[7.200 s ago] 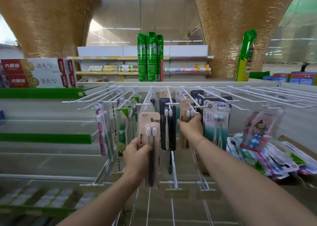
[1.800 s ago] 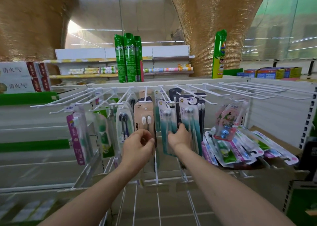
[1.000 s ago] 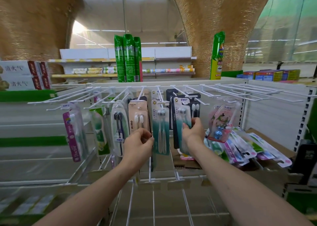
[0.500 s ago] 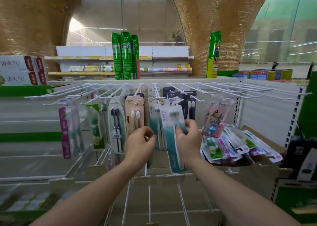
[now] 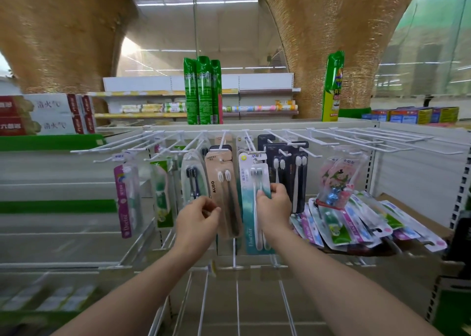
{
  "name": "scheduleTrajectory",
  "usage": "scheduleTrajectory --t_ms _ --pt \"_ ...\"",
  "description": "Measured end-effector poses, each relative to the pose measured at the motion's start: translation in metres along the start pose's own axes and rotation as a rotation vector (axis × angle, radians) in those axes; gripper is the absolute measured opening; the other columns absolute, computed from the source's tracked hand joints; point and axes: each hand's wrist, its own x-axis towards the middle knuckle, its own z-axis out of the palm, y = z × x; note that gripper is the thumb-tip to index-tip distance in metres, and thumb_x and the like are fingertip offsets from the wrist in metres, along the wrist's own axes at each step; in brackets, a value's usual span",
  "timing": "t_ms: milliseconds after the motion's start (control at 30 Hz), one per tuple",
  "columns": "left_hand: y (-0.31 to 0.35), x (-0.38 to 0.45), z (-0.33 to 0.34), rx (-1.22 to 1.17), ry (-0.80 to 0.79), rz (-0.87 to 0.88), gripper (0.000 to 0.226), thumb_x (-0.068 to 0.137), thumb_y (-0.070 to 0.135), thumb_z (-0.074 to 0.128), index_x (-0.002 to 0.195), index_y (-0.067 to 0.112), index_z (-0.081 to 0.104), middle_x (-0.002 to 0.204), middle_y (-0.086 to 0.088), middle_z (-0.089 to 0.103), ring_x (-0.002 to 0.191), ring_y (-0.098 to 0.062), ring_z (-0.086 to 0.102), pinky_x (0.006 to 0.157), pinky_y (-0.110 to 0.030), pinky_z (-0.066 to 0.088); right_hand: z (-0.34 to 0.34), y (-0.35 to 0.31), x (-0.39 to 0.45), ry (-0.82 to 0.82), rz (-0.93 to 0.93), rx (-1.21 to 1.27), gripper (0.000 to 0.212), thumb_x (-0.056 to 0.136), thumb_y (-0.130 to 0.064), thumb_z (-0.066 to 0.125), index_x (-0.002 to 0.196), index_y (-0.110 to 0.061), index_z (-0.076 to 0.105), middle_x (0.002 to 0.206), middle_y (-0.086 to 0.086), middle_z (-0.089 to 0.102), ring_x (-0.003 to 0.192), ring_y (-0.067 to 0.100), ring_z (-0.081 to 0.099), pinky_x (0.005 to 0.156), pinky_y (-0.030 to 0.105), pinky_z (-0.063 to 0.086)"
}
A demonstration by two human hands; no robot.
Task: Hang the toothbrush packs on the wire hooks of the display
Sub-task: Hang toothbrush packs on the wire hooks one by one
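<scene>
Head view, teal pack [image 5: 254, 182] pinched in R hand [image 5: 274, 205], L hand [image 5: 197, 221] beside.

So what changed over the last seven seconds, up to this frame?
The left hand let go of the beige AUBO pack, which now hangs on a hook. The right hand moved from a beige pack to gripping a teal pack at its hook. The pile of loose packs stayed.

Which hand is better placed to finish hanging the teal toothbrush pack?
Right. The right hand already grips the teal pack under its hook; the left hand holds nothing, beside the beige pack.
</scene>
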Motion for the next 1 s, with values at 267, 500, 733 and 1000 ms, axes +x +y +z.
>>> scheduleTrajectory --t_ms 267,500,733,1000 --pt "0.008 -0.001 0.007 -0.007 -0.033 -0.010 0.012 0.095 0.026 0.068 0.085 0.032 0.067 0.086 0.008 0.068 0.085 -0.013 0.065 0.083 -0.044 0.058 0.005 0.006 0.032 -0.108 0.033 -0.276 0.009 0.102 -0.017 0.052 0.103 -0.009 0.058 0.098 0.011 0.065 0.076 0.021 0.058 0.064 0.031 0.047" --pt "0.013 -0.002 0.016 -0.020 -0.093 -0.008 0.009 0.097 0.022 0.066 0.092 0.029 0.068 0.095 0.007 0.068 0.091 -0.008 0.064 0.076 -0.024 0.053 -0.009 0.015 0.041 -0.002 -0.114 -0.304 0.033 0.090 -0.053 0.067 0.097 -0.021 0.060 0.086 -0.005 0.064 0.078 0.014 0.061 0.068 0.031 0.051" --pt "0.015 0.000 0.021 -0.038 -0.097 -0.022 0.009 0.098 0.019 0.066 0.092 0.025 0.069 0.093 0.006 0.068 0.087 -0.006 0.062 0.066 -0.015 0.044 -0.029 0.011 0.067 0.146 -0.100 -0.307 0.034 0.093 -0.044 0.066 0.109 -0.016 0.055 0.105 0.001 0.057 0.090 0.020 0.056 0.076 0.034 0.047" --pt "0.013 0.001 0.030 -0.040 -0.102 -0.010 0.009 0.096 0.020 0.068 0.089 0.026 0.070 0.090 0.003 0.070 0.085 -0.012 0.066 0.077 -0.032 0.058 -0.034 0.021 0.067 0.208 -0.072 -0.346 0.036 0.095 -0.034 0.067 0.121 -0.012 0.054 0.120 0.008 0.058 0.108 0.028 0.057 0.083 0.035 0.044"
